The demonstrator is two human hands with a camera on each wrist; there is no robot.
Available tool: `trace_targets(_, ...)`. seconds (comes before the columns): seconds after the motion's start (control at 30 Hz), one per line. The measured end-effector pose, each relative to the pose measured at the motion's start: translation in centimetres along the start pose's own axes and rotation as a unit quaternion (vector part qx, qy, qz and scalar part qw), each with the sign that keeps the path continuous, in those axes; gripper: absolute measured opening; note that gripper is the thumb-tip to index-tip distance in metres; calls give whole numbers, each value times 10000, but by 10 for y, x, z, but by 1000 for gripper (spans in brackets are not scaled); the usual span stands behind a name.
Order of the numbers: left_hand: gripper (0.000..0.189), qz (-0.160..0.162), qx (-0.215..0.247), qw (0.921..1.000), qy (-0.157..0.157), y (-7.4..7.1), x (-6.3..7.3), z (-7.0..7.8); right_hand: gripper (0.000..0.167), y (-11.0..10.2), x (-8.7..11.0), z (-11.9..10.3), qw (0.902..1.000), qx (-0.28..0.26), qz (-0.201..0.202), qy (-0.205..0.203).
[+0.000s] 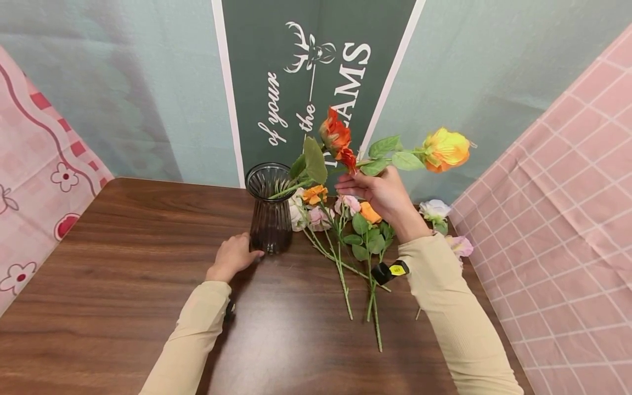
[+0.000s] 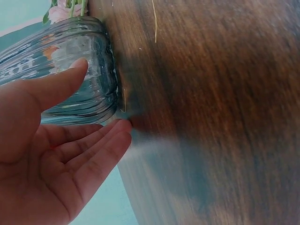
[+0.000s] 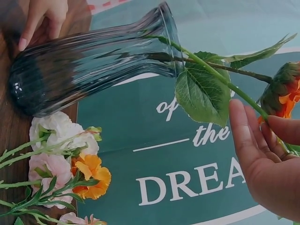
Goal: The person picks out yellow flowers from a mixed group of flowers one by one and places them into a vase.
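A grey ribbed glass vase point(image 1: 271, 219) stands upright on the table. My left hand point(image 1: 234, 255) is beside its base, the thumb point(image 2: 70, 77) against the glass and the fingers loosely extended along the other side. My right hand point(image 1: 380, 192) pinches the green stem point(image 3: 220, 77) of a yellow artificial rose point(image 1: 446, 150) between thumb and fingers. That stem lies tilted, its lower end inside the vase mouth, its bloom out to the right. An orange-red artificial flower point(image 1: 337, 134) leans out of the vase, its bloom near my right fingers.
Several artificial flowers lie right of the vase, among them white point(image 3: 61, 133), pink point(image 3: 49, 176) and orange point(image 3: 91, 176) blooms. Their stems point(image 1: 343, 280) point toward the front of the wooden table point(image 1: 123, 263). A white flower point(image 1: 434, 209) lies farther right. Printed cloths point(image 1: 558, 208) hang around the table.
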State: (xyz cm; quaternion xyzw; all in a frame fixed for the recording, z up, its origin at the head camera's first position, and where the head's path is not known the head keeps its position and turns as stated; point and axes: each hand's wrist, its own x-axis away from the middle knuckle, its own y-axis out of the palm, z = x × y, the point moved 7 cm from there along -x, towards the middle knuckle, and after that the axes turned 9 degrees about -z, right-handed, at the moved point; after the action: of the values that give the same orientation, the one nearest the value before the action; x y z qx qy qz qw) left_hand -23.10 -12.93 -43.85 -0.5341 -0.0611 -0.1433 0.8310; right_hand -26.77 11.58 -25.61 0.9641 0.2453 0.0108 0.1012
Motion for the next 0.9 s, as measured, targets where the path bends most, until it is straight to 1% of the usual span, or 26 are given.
trace_targets(0.13, 51, -1, 10, 10000, 5, 1, 0, 0, 21, 2, -1, 0, 9999, 102, 36, 112)
trace_targets(0.3, 51, 10, 16, 10000, 20, 1, 0, 0, 14, 7, -4, 0, 9998, 182, -35, 103)
trace_targets(0.43, 52, 24, 9, 10000, 25, 0, 1, 0, 12, 11, -7, 1, 9993, 340, -129, 39)
trace_targets(0.57, 53, 22, -12, 10000, 19, 0, 0, 0, 13, 14, -10, 3, 9980, 617, -162, 18)
trace_targets(0.83, 53, 11, -9, 10000, 40, 0, 0, 0, 22, 21, -13, 7, 9927, 1184, -124, 183)
trace_targets(0.9, 53, 21, -6, 10000, 45, 0, 1, 0, 21, 23, -13, 7, 9913, 1290, -122, 224)
